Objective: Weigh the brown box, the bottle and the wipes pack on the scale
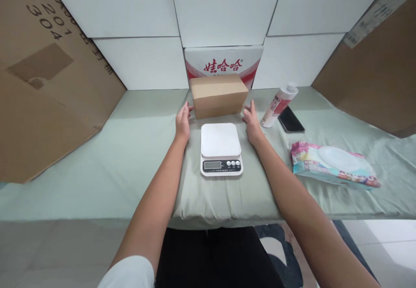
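A plain brown cardboard box (218, 99) sits on the green cloth, just behind a white kitchen scale (221, 140). My left hand (183, 122) is at the box's left end with its fingers apart; whether the fingertips touch the cardboard I cannot tell. At the right end, my right hand (251, 122) is open, the index finger pointing forward and the other fingers partly curled close to the box's lower corner. The scale lies between my forearms, its white platform bare and its small grey display showing no readable digits.
A white and red bottle (279, 105) stands right of my right hand, beside a black phone (291, 119). Nearer lies a colourful wipes pack (334, 164). Behind the box is a white and red carton (224, 58). Large cardboard sheets (48, 84) flank both sides.
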### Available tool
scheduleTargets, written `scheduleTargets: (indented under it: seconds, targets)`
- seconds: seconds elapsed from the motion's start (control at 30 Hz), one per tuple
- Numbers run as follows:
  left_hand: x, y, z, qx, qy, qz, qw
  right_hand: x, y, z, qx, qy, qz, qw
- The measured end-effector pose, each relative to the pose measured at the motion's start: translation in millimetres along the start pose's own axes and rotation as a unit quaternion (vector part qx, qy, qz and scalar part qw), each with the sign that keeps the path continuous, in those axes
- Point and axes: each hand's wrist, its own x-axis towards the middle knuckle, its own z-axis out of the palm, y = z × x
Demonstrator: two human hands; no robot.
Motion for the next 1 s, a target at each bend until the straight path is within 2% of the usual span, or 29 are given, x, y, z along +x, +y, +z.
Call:
scheduleTargets:
  seconds: [0.13, 0.33, 0.43, 0.53, 0.63, 0.73, 0.8, 0.87, 1.0]
  targets:
    - [2.6, -4.8, 1.2, 0.029, -0.034, 0.024, 0.999, 7.5, -1.6, 5.0, 0.014, -0.005, 0.002, 1.000]
    - [1.9, -5.3, 1.5, 0.005, -0.079, 0.034, 0.996, 19.1, -5.7, 16.5, -0.017, -0.003, 0.005, 1.000]
    - [0.2, 2.1, 2.0, -0.009, -0.071, 0.037, 0.997, 4.6, -12.7, 20.6, -0.048, -0.001, -0.040, 0.998]
    - [-11.3, 23.8, -0.1, -0.020, -0.045, 0.042, 0.998, -23.2, -31.2, 22.0, -0.035, -0.029, -0.117, 0.992]
    - [-45.9, 54.7, -8.7, -0.030, -0.043, 0.061, 0.997, -61.1, -52.1, 15.9, 0.001, -0.075, -0.177, 0.981]
    - [-101.4, 75.4, -22.2, -0.027, -0.034, 0.055, 0.998, -101.7, -57.3, 2.8, -0.001, -0.066, -0.200, 0.978]
    - [-137.3, 78.4, -30.0, -0.023, -0.027, 0.048, 0.998, -123.1, -50.8, -5.4, -0.013, -0.040, -0.205, 0.978]
    - [-162.4, 75.7, -34.1, -0.020, -0.032, 0.044, 0.998, -136.2, -42.1, -10.5, -0.029, -0.014, -0.210, 0.977]
    - [-175.0, 68.4, -34.3, -0.014, -0.049, 0.032, 0.998, -141.2, -33.7, -11.3, -0.051, 0.021, -0.217, 0.975]
